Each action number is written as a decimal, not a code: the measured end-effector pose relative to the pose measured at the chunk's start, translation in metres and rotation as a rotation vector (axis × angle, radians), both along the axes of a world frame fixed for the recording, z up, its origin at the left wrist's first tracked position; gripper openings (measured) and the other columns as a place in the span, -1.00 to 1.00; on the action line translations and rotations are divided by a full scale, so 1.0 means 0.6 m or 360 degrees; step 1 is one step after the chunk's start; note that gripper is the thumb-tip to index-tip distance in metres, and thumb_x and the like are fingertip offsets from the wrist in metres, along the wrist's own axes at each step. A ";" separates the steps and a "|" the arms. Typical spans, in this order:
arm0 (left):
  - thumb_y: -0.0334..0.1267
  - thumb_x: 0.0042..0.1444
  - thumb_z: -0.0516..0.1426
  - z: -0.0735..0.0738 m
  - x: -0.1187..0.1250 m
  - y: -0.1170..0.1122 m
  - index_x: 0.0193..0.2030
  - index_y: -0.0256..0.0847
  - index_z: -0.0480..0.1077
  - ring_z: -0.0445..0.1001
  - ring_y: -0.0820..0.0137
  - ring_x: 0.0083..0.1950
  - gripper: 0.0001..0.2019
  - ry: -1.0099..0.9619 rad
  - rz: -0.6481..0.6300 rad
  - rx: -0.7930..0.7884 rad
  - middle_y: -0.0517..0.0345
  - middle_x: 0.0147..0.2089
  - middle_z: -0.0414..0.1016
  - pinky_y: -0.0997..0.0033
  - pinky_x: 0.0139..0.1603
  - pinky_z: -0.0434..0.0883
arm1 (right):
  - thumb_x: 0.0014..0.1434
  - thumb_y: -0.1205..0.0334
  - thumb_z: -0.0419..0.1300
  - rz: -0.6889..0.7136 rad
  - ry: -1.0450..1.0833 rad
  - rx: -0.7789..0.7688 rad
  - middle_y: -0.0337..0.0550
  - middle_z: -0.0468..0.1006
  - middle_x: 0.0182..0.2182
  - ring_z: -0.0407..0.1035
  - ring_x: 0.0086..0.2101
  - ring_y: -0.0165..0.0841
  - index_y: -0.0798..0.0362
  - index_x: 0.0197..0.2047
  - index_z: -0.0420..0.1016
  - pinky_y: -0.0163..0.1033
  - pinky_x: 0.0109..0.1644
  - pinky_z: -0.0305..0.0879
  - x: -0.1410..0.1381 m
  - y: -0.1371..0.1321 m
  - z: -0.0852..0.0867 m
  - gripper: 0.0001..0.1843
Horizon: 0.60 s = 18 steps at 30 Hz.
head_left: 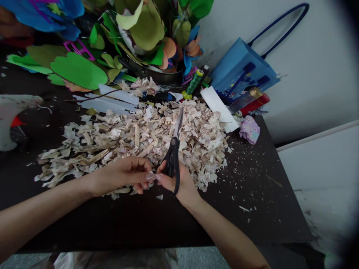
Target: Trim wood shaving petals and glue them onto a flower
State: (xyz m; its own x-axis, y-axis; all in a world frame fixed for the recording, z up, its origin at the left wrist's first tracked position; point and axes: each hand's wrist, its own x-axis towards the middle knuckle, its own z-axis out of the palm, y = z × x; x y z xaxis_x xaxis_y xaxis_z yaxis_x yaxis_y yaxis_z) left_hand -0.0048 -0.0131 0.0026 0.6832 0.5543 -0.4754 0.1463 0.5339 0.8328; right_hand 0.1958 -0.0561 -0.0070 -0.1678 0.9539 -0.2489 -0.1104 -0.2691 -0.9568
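My right hand (179,181) grips the black handles of a pair of scissors (174,149), blades closed and pointing away over a heap of pale dried husk scraps (134,138). My left hand (123,175) is curled, its fingertips pinching a small pale piece (150,176) that my right thumb also touches. Both hands rest at the near edge of the heap on a dark table (252,186).
Paper leaves and flowers in a dark bowl (151,71) stand at the back. Clear glue sticks (112,99), a green thread spool (194,83), a white strip (218,108), a red and gold tube (249,102), a blue bag (241,67) and a glue gun (11,116) lie around.
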 end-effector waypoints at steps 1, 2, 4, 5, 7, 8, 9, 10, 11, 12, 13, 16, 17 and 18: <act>0.01 0.09 0.33 0.001 0.000 0.000 -0.31 -0.20 0.44 0.52 0.45 -0.42 -0.69 0.0003 -0.0001 -0.0002 0.22 -0.42 0.55 0.52 -0.37 0.49 | -0.06 0.01 0.47 0.0008 -0.0009 -0.0004 -0.30 0.53 -0.43 0.35 -0.47 -0.41 -0.01 -0.31 0.45 -0.25 -0.34 0.34 0.000 0.000 0.001 -0.63; -0.01 0.09 0.34 0.002 0.000 0.001 -0.31 -0.20 0.44 0.53 0.45 -0.42 -0.69 0.0003 0.0001 -0.0003 0.22 -0.42 0.55 0.52 -0.36 0.49 | -0.07 0.01 0.47 0.0011 -0.0012 -0.0011 -0.30 0.52 -0.43 0.34 -0.47 -0.41 -0.01 -0.32 0.45 -0.25 -0.35 0.33 -0.001 -0.001 0.001 -0.63; -0.02 0.11 0.33 0.003 0.001 0.000 -0.29 -0.19 0.45 0.53 0.46 -0.41 -0.71 -0.0013 0.0020 -0.0010 0.21 -0.40 0.56 0.52 -0.34 0.49 | -0.07 0.00 0.47 -0.0005 -0.0001 -0.0032 -0.30 0.51 -0.45 0.33 -0.49 -0.42 -0.01 -0.32 0.44 -0.25 -0.36 0.32 -0.004 -0.001 0.002 -0.63; -0.02 0.12 0.32 0.002 0.002 0.000 -0.29 -0.19 0.46 0.53 0.46 -0.41 -0.72 -0.0027 0.0041 -0.0014 0.20 -0.40 0.56 0.52 -0.33 0.49 | -0.07 0.00 0.46 -0.0022 0.0010 -0.0043 -0.30 0.50 -0.45 0.33 -0.49 -0.42 -0.01 -0.32 0.43 -0.25 -0.36 0.32 -0.005 -0.001 0.002 -0.63; -0.03 0.13 0.32 0.000 0.004 -0.003 -0.28 -0.19 0.46 0.52 0.47 -0.41 -0.73 -0.0050 0.0099 -0.0019 0.20 -0.39 0.56 0.53 -0.34 0.48 | -0.06 0.01 0.45 -0.0052 0.0033 -0.0057 -0.31 0.49 -0.46 0.34 -0.49 -0.42 -0.01 -0.32 0.41 -0.23 -0.33 0.34 -0.007 -0.001 0.004 -0.62; -0.03 0.13 0.32 -0.001 0.005 -0.004 -0.28 -0.19 0.46 0.51 0.47 -0.41 -0.73 -0.0052 0.0132 -0.0019 0.20 -0.39 0.56 0.52 -0.34 0.47 | -0.06 0.01 0.44 -0.0061 0.0037 -0.0060 -0.31 0.49 -0.45 0.35 -0.48 -0.41 -0.01 -0.31 0.40 -0.22 -0.31 0.36 -0.008 -0.001 0.005 -0.62; -0.04 0.12 0.33 -0.002 0.006 -0.006 -0.27 -0.19 0.46 0.51 0.47 -0.41 -0.73 -0.0050 0.0159 -0.0021 0.21 -0.39 0.56 0.52 -0.35 0.46 | -0.05 0.01 0.44 -0.0057 0.0036 -0.0062 -0.30 0.49 -0.44 0.36 -0.48 -0.41 -0.01 -0.31 0.39 -0.21 -0.29 0.37 -0.009 0.000 0.006 -0.62; -0.04 0.11 0.34 -0.003 0.007 -0.008 -0.28 -0.19 0.46 0.50 0.48 -0.42 -0.73 -0.0046 0.0178 -0.0027 0.22 -0.41 0.56 0.53 -0.35 0.45 | -0.04 0.00 0.43 -0.0049 0.0034 -0.0059 -0.30 0.49 -0.44 0.37 -0.47 -0.41 -0.01 -0.31 0.38 -0.21 -0.28 0.38 -0.009 0.000 0.007 -0.62; -0.05 0.09 0.35 -0.002 0.008 -0.009 -0.29 -0.19 0.46 0.50 0.48 -0.43 -0.73 -0.0040 0.0194 -0.0037 0.23 -0.42 0.55 0.53 -0.36 0.45 | -0.03 0.00 0.43 -0.0043 0.0034 -0.0054 -0.29 0.49 -0.43 0.37 -0.47 -0.41 -0.01 -0.30 0.38 -0.21 -0.28 0.38 -0.009 0.000 0.006 -0.62; -0.07 0.09 0.35 0.000 0.008 -0.010 -0.30 -0.19 0.46 0.49 0.49 -0.44 -0.74 -0.0035 0.0212 -0.0048 0.24 -0.43 0.55 0.54 -0.36 0.44 | -0.03 -0.01 0.44 -0.0042 0.0032 -0.0048 -0.29 0.49 -0.43 0.36 -0.48 -0.41 -0.01 -0.30 0.38 -0.23 -0.30 0.37 -0.008 0.000 0.006 -0.62; -0.09 0.09 0.35 0.004 0.008 -0.010 -0.32 -0.19 0.46 0.49 0.49 -0.44 -0.75 -0.0035 0.0231 -0.0057 0.25 -0.45 0.55 0.55 -0.36 0.43 | -0.02 -0.02 0.44 -0.0049 0.0030 -0.0043 -0.29 0.48 -0.43 0.36 -0.48 -0.42 -0.01 -0.29 0.39 -0.24 -0.32 0.36 -0.007 -0.001 0.005 -0.61; -0.19 0.16 0.30 0.019 0.005 -0.007 -0.34 -0.19 0.48 0.50 0.49 -0.40 -0.85 -0.0086 0.0337 -0.0083 0.26 -0.44 0.56 0.57 -0.34 0.44 | -0.01 -0.12 0.45 -0.0054 -0.0002 -0.0016 -0.30 0.45 -0.46 0.35 -0.51 -0.42 0.00 -0.28 0.39 -0.26 -0.38 0.35 -0.001 -0.004 0.004 -0.54; -0.24 0.18 0.28 0.025 0.002 -0.005 -0.34 -0.19 0.49 0.50 0.48 -0.38 -0.88 -0.0126 0.0379 -0.0104 0.25 -0.43 0.57 0.58 -0.32 0.44 | 0.00 -0.19 0.43 -0.0019 -0.0016 -0.0002 -0.30 0.43 -0.49 0.34 -0.52 -0.41 0.00 -0.28 0.38 -0.26 -0.40 0.34 0.002 -0.006 0.006 -0.51; -0.27 0.19 0.26 0.029 -0.002 -0.002 -0.34 -0.20 0.49 0.51 0.48 -0.36 -0.90 -0.0169 0.0421 -0.0129 0.25 -0.40 0.58 0.59 -0.31 0.45 | 0.02 -0.28 0.39 0.0030 -0.0028 0.0022 -0.31 0.40 -0.52 0.32 -0.54 -0.41 0.00 -0.29 0.37 -0.27 -0.42 0.33 0.005 -0.008 0.008 -0.46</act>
